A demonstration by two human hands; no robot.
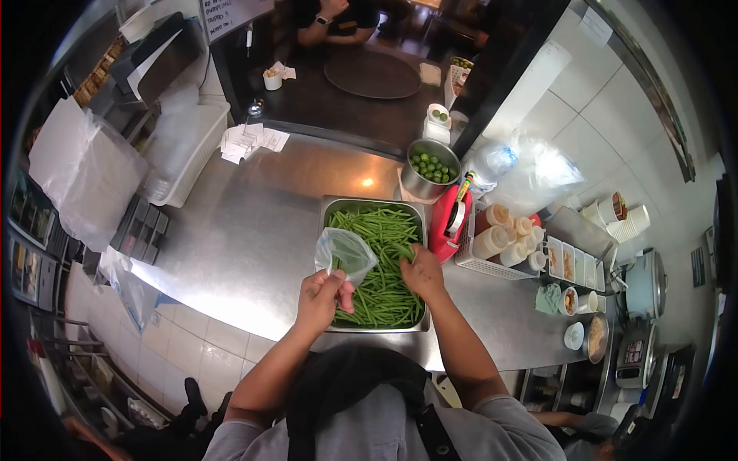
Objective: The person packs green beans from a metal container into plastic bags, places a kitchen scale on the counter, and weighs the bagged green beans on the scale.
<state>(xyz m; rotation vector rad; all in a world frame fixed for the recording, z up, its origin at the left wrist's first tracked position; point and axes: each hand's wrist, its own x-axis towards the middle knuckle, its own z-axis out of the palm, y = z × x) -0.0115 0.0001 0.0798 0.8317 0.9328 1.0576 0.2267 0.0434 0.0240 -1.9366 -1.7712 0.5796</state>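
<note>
A deep metal tray [329, 206] full of cut green beans [374, 296] stands on the steel counter in front of me. My left hand [326, 296] is closed on the edge of a clear plastic bag [344, 253], which hangs with its mouth spread over the left part of the beans. At the tray's right side, my right hand [422, 272] is closed round some green beans, whose ends stick out by the fingertips. The bag and the right hand are a short way apart.
Behind the tray's right corner stand a metal pot of green limes [432, 165] and a red tape dispenser [450, 223]. A basket of sauce bottles [492, 240] is to the right. Paper slips [252, 142] lie at the back left. A person's arm [317, 31] shows beyond the pass.
</note>
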